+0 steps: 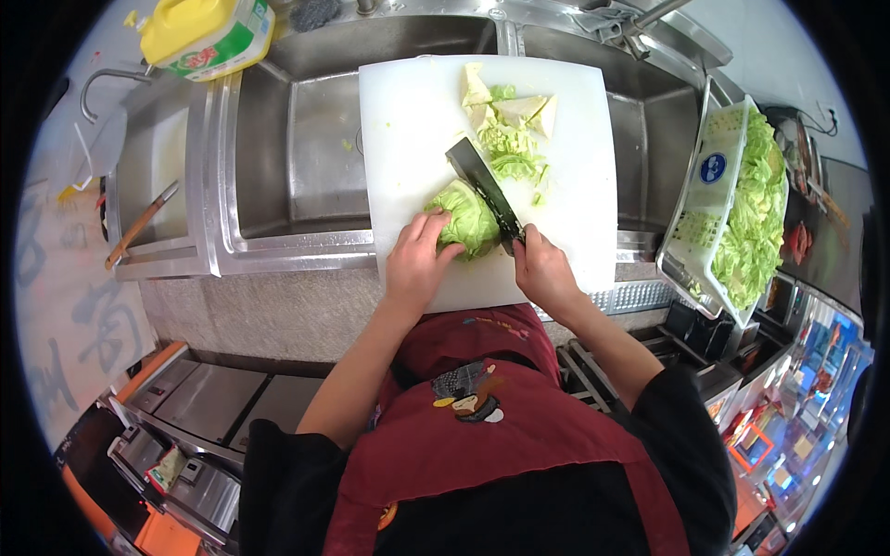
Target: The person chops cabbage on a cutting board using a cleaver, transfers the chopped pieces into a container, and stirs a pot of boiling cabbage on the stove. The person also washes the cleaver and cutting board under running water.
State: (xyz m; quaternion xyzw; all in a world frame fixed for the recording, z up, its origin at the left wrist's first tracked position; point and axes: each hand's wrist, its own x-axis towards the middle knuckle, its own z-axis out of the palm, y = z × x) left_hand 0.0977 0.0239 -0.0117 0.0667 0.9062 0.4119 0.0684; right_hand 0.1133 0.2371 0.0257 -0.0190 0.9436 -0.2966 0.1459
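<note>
On a white cutting board (410, 153) laid across the sinks sits a head of lettuce or cabbage (467, 219), near the board's middle. My left hand (418, 254) holds its left side, thumb at the lower edge and fingers on top. My right hand (546, 267) grips a knife with a dark, broad blade (483, 182), which lies along the right side of the head and slants up to the left. Whether the blade has entered the leaves cannot be told. Cut core wedges and shredded leaves (511, 135) lie farther back on the board.
Steel sink basins (327, 146) lie under and beside the board. A white plastic basket (726, 201) heaped with torn green leaves stands at the right. A yellow jug (208, 35) is at the back left, and a wooden-handled tool (142, 226) rests across the left basin. A faucet (634, 35) reaches in behind.
</note>
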